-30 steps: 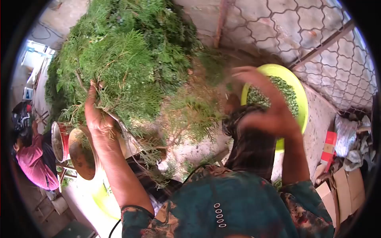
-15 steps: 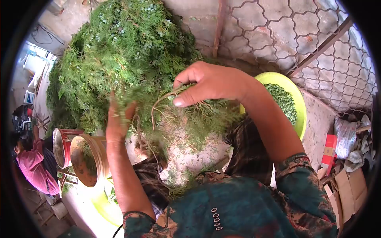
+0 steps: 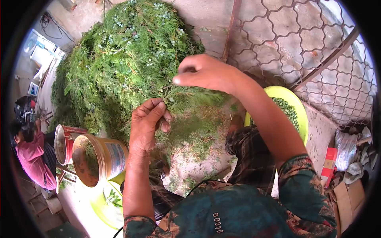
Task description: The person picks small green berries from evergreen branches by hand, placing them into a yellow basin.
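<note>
My left hand (image 3: pixel 150 121) is closed in a pinch on a thin evergreen sprig (image 3: pixel 171 100), in front of the big heap of evergreen branches (image 3: pixel 119 67). Just right of it and higher, my right hand (image 3: pixel 208 75) has its thumb and curled fingers near each other. Part of its fingertips is hidden, and I cannot make out what is in them. Blurred green foliage (image 3: pixel 190 125) hangs below the hands, above the littered floor. Small pale blue-green berries dot the heap.
On the right stands a yellow-green basin (image 3: pixel 302 119) of green berries, beside a wire mesh (image 3: pixel 293 43). A tan bucket (image 3: pixel 104 158), a red bucket (image 3: pixel 65 144) and another yellow-green basin (image 3: pixel 97 208) are on the left. A person in pink (image 3: pixel 37 160) sits further left.
My left hand has moved right and up, near my right hand, and now pinches a sprig. The branch stem seen at my right fingers before no longer shows there. Foliage below is blurred by motion.
</note>
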A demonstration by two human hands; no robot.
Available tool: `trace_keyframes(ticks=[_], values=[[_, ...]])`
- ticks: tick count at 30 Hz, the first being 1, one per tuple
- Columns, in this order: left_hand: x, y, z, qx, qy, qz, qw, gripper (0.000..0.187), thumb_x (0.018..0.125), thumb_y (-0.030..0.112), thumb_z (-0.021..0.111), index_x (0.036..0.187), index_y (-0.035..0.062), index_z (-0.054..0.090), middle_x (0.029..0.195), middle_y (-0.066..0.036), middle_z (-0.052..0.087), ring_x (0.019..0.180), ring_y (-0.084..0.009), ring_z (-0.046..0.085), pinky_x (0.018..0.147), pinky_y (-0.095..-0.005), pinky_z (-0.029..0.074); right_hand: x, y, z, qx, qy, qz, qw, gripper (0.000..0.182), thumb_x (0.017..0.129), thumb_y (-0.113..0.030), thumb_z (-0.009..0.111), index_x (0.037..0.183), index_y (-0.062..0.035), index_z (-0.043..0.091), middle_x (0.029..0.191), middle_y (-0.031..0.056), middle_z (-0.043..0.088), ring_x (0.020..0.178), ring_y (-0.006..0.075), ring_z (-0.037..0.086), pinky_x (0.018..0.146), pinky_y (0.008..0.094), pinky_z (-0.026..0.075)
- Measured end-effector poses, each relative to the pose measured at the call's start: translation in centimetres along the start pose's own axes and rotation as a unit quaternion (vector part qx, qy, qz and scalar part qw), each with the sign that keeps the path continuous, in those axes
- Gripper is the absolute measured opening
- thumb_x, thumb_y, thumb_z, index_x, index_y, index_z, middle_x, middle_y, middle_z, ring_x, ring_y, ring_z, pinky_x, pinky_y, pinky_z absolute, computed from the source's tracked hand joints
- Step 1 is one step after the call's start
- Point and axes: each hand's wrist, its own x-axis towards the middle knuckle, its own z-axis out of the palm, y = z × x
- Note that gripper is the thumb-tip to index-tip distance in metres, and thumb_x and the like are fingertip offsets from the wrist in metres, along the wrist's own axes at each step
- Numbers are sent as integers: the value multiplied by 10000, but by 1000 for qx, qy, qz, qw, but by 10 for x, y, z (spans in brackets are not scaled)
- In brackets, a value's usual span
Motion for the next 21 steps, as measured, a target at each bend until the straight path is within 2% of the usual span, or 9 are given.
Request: trace_keyframes(ticks=[1,2,3,7,9,12,16,19,21], values=[[1,-1,0,-3,3,1,1000,152,879,107,542,961,-20,557,676,-59,581,452,-100,485,456,-218,416,-7,-2,3,-2,-4,-1,1000,359,814,-321,641,946,12,611,773,36,582,719,95,504,637,262,426],[1,-2,1,-34,29,-8,999,162,872,121,550,981,1,548,654,-43,563,434,-88,440,449,-224,413,-17,-7,9,5,178,-65,982,303,803,-279,651,900,6,619,759,63,597,671,105,517,579,275,423],[2,-2,1,-64,54,-16,996,177,865,134,558,1001,23,539,633,-27,545,415,-76,394,441,-230,409,-27,-12,17,12,353,-128,927,248,791,-237,660,854,0,628,745,91,612,622,115,531,521,288,419],[2,-2,5,-128,75,-31,988,221,871,146,551,1030,-2,509,650,-30,519,428,-77,368,462,-238,409,-52,-14,67,181,219,-138,949,175,819,-169,632,843,0,591,613,20,543,530,71,496,450,241,391],[0,-2,11,-166,53,-33,984,228,868,158,555,1038,16,502,649,-19,499,435,-69,344,465,-246,408,-49,-6,82,340,160,45,926,224,847,-204,610,882,15,580,585,7,513,488,63,468,425,224,373],[-4,0,14,-176,37,-41,983,201,866,157,556,1019,32,518,638,-12,491,428,-68,347,459,-251,404,-37,7,81,439,119,48,889,259,873,-224,582,915,31,573,586,0,499,445,58,434,398,211,340],[-7,2,16,-178,16,-29,983,175,866,153,551,1002,44,534,620,-10,486,414,-72,341,448,-253,396,-30,10,76,469,75,3,880,276,880,-244,582,950,23,571,673,-3,513,498,58,449,423,207,356],[-7,0,14,-173,14,-42,984,184,864,152,552,1011,44,529,615,-10,487,407,-70,339,442,-255,389,-27,12,79,466,56,42,882,249,881,-235,582,932,9,575,665,-14,497,480,43,413,407,203,308],[-5,-1,10,-180,5,-49,982,194,860,151,556,1019,43,525,616,-10,489,402,-69,336,439,-256,385,-25,11,81,516,48,43,854,200,869,-216,587,876,-16,576,625,-30,464,480,29,394,402,198,270]])
